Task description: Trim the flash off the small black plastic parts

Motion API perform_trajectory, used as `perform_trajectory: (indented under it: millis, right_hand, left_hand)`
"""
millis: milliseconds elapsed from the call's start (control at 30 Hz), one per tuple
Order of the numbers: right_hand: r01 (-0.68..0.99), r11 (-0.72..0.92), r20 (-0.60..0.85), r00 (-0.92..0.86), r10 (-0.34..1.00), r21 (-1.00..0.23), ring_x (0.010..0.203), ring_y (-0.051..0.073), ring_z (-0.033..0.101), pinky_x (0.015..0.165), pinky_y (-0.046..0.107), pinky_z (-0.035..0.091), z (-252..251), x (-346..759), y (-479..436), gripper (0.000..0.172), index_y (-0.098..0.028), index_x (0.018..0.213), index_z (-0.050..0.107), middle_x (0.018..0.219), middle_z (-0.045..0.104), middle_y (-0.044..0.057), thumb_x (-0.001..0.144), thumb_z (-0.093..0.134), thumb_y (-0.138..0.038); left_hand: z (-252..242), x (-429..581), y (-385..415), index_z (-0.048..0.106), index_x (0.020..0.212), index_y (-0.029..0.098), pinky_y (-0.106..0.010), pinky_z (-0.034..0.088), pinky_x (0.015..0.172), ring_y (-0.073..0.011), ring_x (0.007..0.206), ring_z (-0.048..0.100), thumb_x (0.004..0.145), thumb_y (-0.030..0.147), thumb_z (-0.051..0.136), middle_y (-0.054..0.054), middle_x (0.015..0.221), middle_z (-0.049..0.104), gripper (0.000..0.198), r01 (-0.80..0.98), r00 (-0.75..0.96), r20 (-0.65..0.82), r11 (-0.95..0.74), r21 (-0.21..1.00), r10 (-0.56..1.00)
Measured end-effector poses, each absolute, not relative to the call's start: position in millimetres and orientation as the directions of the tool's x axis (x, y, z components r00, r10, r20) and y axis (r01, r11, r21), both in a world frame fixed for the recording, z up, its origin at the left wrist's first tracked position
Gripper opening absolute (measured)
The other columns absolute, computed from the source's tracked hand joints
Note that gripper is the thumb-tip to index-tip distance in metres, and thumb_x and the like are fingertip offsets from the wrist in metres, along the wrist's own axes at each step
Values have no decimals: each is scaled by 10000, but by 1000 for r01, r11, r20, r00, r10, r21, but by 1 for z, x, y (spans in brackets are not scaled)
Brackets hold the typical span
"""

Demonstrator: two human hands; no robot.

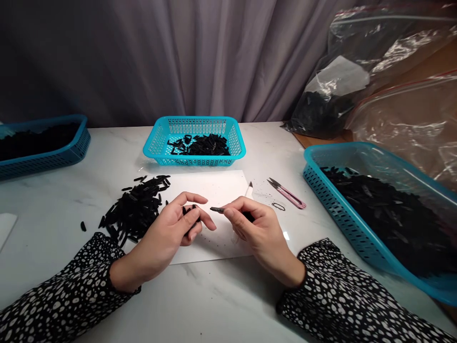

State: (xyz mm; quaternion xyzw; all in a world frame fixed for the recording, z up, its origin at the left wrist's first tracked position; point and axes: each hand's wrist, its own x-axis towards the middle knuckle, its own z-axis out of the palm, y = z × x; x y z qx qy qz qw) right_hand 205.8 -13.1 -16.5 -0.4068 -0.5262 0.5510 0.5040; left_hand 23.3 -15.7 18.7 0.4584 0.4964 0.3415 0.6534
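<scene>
My left hand is curled, with a few small black elongated pieces held among its fingers. Between the thumb and index finger of my right hand a thin black piece is pinched, its tip pointing at my left hand. A white pen-like tool with a dark tip shows just behind my right hand; whether it lies on the sheet or is held, I cannot tell. Beside my left wrist spreads a loose heap of similar black pieces. Under both hands is a white sheet.
A blue basket with black pieces stands at the back, fuller ones at right and left. Pink-handled thread snips and a small black ring-shaped piece lie right of the sheet. Clear plastic bags are at back right.
</scene>
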Motion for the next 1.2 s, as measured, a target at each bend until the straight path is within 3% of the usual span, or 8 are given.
perform_trajectory:
  millis: [200, 333, 567, 633, 733, 833, 1200]
  right_hand:
    - [-148, 30, 56, -181, 982, -989, 475, 91, 322, 443, 253, 266, -19, 207, -13, 244, -198, 730, 653, 538, 442, -60, 870, 680, -396]
    - [-153, 13, 43, -194, 980, -988, 442, 79, 303, 414, 240, 244, -18, 207, -14, 246, -193, 721, 631, 515, 420, -74, 861, 688, -387]
    - [-448, -215, -89, -286, 954, -868, 369, 52, 263, 373, 223, 151, -15, 206, -12, 251, -211, 744, 493, 623, 617, -30, 904, 524, -402]
    - [-392, -201, -98, -266, 959, -898, 377, 55, 259, 373, 222, 153, -14, 206, -10, 304, -215, 709, 468, 579, 560, -52, 896, 568, -432]
    - [-180, -48, -8, -214, 977, -983, 441, 85, 328, 415, 228, 253, -14, 206, -11, 210, -207, 790, 600, 540, 458, -75, 858, 665, -395]
    - [-16, 116, 116, -229, 966, -993, 514, 116, 410, 505, 257, 350, -13, 205, -14, 144, -204, 931, 714, 559, 498, -55, 848, 674, -314]
    - [60, 171, 159, -163, 974, -983, 502, 122, 413, 486, 261, 363, -13, 205, -15, 122, -199, 840, 752, 547, 530, -33, 840, 665, -284]
  left_hand:
    - [15, 22, -15, 500, 902, 199, -211, 210, 456, -60, 488, 356, 898, 359, 644, -26, 698, 720, 216, -23, 286, -326, 347, 938, 901]
    - [15, 21, -12, 604, 918, 172, -228, 188, 447, -59, 470, 318, 884, 397, 653, 2, 629, 655, 233, -39, 298, -318, 344, 938, 900]
    - [24, 23, -13, 702, 1033, 150, -260, 175, 458, -71, 514, 277, 872, 304, 643, -41, 773, 661, 230, -17, 261, -336, 352, 936, 905]
    - [24, 23, -14, 670, 1090, 165, -260, 182, 463, -74, 516, 278, 880, 291, 635, -36, 779, 664, 247, 0, 259, -338, 350, 937, 905]
    - [21, 22, -14, 617, 1144, 185, -252, 202, 469, -80, 523, 306, 906, 306, 611, -26, 780, 666, 267, 17, 282, -304, 312, 950, 910]
    - [17, 21, -15, 601, 1134, 199, -247, 233, 477, -83, 530, 338, 921, 327, 600, -3, 755, 652, 249, 28, 304, -254, 258, 966, 918]
    - [19, 21, -17, 588, 1127, 201, -260, 289, 497, -92, 547, 389, 914, 331, 596, -24, 813, 674, 249, 133, 311, -163, 127, 983, 936]
